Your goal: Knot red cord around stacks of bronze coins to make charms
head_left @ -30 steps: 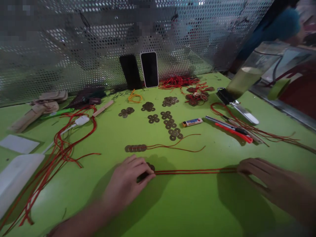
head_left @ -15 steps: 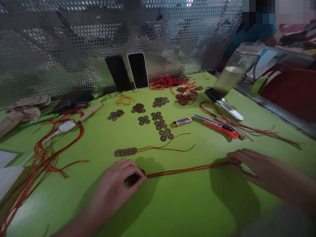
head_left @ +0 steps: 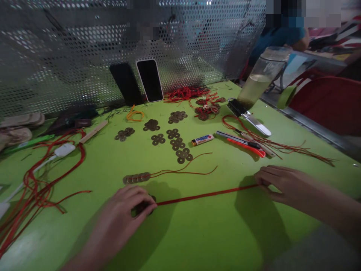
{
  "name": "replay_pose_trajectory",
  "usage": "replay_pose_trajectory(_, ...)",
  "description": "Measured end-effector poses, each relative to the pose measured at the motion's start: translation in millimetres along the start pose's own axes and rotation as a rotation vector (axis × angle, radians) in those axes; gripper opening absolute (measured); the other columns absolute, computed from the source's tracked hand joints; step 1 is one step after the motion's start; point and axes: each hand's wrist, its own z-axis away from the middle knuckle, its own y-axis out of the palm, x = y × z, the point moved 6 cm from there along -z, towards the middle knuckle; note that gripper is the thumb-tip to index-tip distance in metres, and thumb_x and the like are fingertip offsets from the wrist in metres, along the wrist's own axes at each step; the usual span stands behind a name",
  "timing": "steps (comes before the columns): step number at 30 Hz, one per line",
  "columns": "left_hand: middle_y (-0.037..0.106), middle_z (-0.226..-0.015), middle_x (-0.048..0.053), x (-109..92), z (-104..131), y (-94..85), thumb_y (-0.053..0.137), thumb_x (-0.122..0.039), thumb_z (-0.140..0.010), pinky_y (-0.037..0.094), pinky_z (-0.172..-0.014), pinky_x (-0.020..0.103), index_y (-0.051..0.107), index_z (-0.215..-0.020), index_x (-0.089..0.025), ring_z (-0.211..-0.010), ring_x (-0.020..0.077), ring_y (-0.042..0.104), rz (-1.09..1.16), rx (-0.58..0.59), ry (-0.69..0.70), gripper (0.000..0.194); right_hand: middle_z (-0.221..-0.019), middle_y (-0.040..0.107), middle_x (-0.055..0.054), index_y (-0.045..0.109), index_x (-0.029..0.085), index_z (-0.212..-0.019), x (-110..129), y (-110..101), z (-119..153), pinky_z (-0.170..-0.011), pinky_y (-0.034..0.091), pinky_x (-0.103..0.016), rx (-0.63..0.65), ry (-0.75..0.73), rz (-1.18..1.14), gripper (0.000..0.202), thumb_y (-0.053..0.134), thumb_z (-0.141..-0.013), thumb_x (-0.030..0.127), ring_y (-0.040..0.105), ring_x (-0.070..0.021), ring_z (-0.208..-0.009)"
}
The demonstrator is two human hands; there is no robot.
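No text can be read w/ certainty. The lighter (head_left: pixel 202 140) on the green table (head_left: pixel 208 233) has a white label w/ blue & red print, too small to make out; the tilted bottle (head_left: pixel 258 81) carries pale script, prob. a brand, but it's blurred.

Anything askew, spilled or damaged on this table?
Nothing looks spilled or broken, and the held cord runs straight. One untidy spot: at the left, loose red cords lie tangled about the white cable. The bottle at back right seems to lean, though the lens may cause that.
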Motion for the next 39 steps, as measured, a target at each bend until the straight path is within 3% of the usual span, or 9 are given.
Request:
replay_pose_trajectory(3, 0.067, -0.088, 0.0, -3, 0, 0.0, 0.061, -0.03, -0.088, 0.049, -0.079, 0.04, 0.067, -0.09, -0.026, -0.086, 0.0213, 0.06, -0.027, 0.003, 0.0, 0.009, -0.073, 0.059, -0.003, 0.053, 0.022, -0.077, 1, 7, -4, -0.06, 0.043, -0.03, 0.16, -0.054, -0.01, 0.016, 0.045, -0.078, 0.008, 0.057, -0.0177, -0.065)
replay_pose_trajectory(9, 0.068, -0.088, 0.0, -12, 1, -3.9, 0.061, -0.026, -0.087, 0.051, -0.073, 0.039, 0.068, -0.091, -0.025, -0.083, 0.0215, 0.061, -0.017, -0.049, 0.019, 0.008, -0.072, 0.06, -0.003, 0.054, 0.02, -0.074, -2, 10, -8, -0.059, 0.041, -0.031, 0.245, -0.03, 0.012, 0.017, 0.045, -0.074, 0.005, 0.057, -0.0179, -0.063)
replay_pose_trajectory(13, 0.071, -0.086, -0.001, -23, 4, -9.1, 0.066, -0.023, -0.083, 0.053, -0.07, 0.037, 0.069, -0.092, -0.025, -0.08, 0.021, 0.064, -0.065, -0.144, 0.079, 0.009, -0.071, 0.061, -0.004, 0.057, 0.02, -0.077, -3, 7, -7, -0.058, 0.043, -0.034, 0.178, -0.086, 0.059, 0.013, 0.046, -0.077, 0.013, 0.059, -0.0206, -0.062)
replay_pose_trajectory(17, 0.072, -0.087, 0.0, -29, 6, -17.4, 0.069, -0.026, -0.081, 0.053, -0.07, 0.034, 0.069, -0.095, -0.024, -0.081, 0.0196, 0.065, -0.071, -0.212, 0.111, 0.014, -0.089, 0.066, -0.008, 0.06, 0.022, -0.091, 8, -16, -10, -0.073, 0.046, -0.04, -0.034, -0.202, 0.098, 0.02, 0.043, -0.081, 0.017, 0.063, -0.0251, -0.08)
replay_pose_trajectory(23, 0.071, -0.088, 0.0, -21, 7, -24.2, 0.062, -0.024, -0.087, 0.052, -0.076, 0.035, 0.068, -0.092, -0.024, -0.083, 0.0179, 0.064, -0.014, -0.207, 0.109, 0.008, -0.089, 0.066, -0.005, 0.06, 0.021, -0.096, 82, -58, -44, -0.079, 0.043, -0.037, -0.258, -0.336, 0.039, 0.019, 0.043, -0.09, 0.018, 0.061, -0.0213, -0.082)
replay_pose_trajectory(26, 0.071, -0.087, 0.001, -22, 4, -18.5, 0.062, -0.022, -0.086, 0.052, -0.074, 0.035, 0.068, -0.09, -0.022, -0.082, 0.0185, 0.064, 0.039, -0.172, 0.116, 0.008, -0.082, 0.064, -0.003, 0.063, 0.019, -0.091, 136, -57, -72, -0.079, 0.043, -0.035, -0.257, -0.402, -0.107, 0.013, 0.05, -0.09, 0.02, 0.059, -0.0187, -0.078)
replay_pose_trajectory(30, 0.072, -0.082, 0.001, -28, 2, -11.8, 0.06, -0.016, -0.085, 0.053, -0.066, 0.035, 0.068, -0.086, -0.019, -0.073, 0.0186, 0.064, 0.022, -0.178, 0.121, 0.009, -0.076, 0.062, -0.002, 0.064, 0.017, -0.089, 187, -36, -100, -0.068, 0.043, -0.031, -0.29, -0.474, -0.229, 0.009, 0.057, -0.089, 0.023, 0.056, -0.0164, -0.07)
replay_pose_trajectory(34, 0.073, -0.083, 0.004, -34, 4, -13.4, 0.051, -0.008, -0.083, 0.055, -0.065, 0.035, 0.068, -0.086, -0.016, -0.074, 0.0196, 0.065, -0.129, -0.239, 0.222, 0.019, -0.081, 0.062, -0.001, 0.062, 0.016, -0.09, 204, -8, -110, -0.062, 0.041, -0.028, -0.269, -0.516, -0.229, 0.007, 0.06, -0.085, 0.013, 0.054, -0.0154, -0.068)
replay_pose_trajectory(39, 0.074, -0.097, 0.006, -49, 21, -13.8, 0.039, 0.0, -0.087, 0.054, -0.074, 0.034, 0.068, -0.097, -0.014, -0.086, 0.0202, 0.066, -0.453, -0.269, 0.509, 0.033, -0.078, 0.062, -0.002, 0.062, 0.015, -0.086, 202, -1, -105, -0.059, 0.039, -0.027, -0.324, -0.557, -0.189, 0.009, 0.055, -0.087, 0.01, 0.051, -0.0149, -0.068)
